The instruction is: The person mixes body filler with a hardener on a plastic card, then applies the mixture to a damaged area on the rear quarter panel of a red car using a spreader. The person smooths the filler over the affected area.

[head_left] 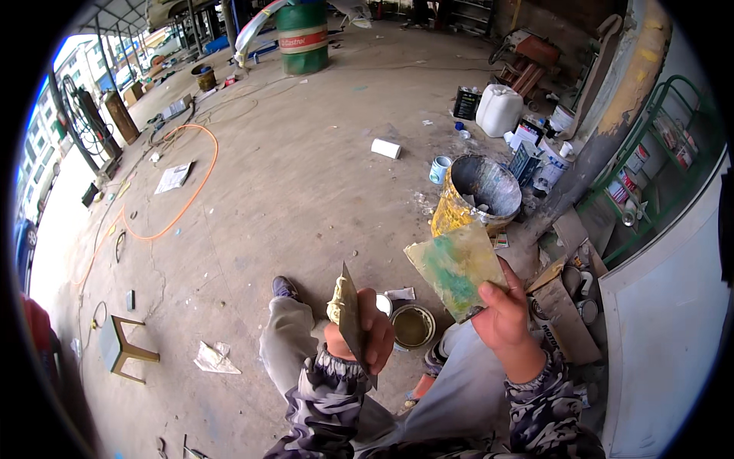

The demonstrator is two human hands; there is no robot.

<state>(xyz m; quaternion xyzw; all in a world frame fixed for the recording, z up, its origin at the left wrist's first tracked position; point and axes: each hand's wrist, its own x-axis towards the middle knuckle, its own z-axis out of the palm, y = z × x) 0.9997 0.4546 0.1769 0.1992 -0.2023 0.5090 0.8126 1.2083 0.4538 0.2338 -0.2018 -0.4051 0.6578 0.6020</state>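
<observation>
My left hand [372, 336] is closed around a thin, dark, flat putty spreader [349, 310], seen almost edge-on. A thick lump of cream-coloured putty [337, 300] clings to its left face. In my right hand [502, 325] is a squarish mixing board [456, 269], gripped at its lower right corner between thumb and fingers. Its yellowish face carries green and pale smears. The two tools are apart, raised in front of my knees. Below them on the floor stands an open round can [413, 327], with a small tube [400, 294] lying behind it.
A paint-stained yellow bucket [451, 210] stands ahead to the right, near a white jerrycan [499, 111] and several cans. A grey panel [665, 306] borders my right side. A small stool [126, 348] is at left; an orange hose [216, 157] curves across the floor. Farther off stands a green drum [303, 57].
</observation>
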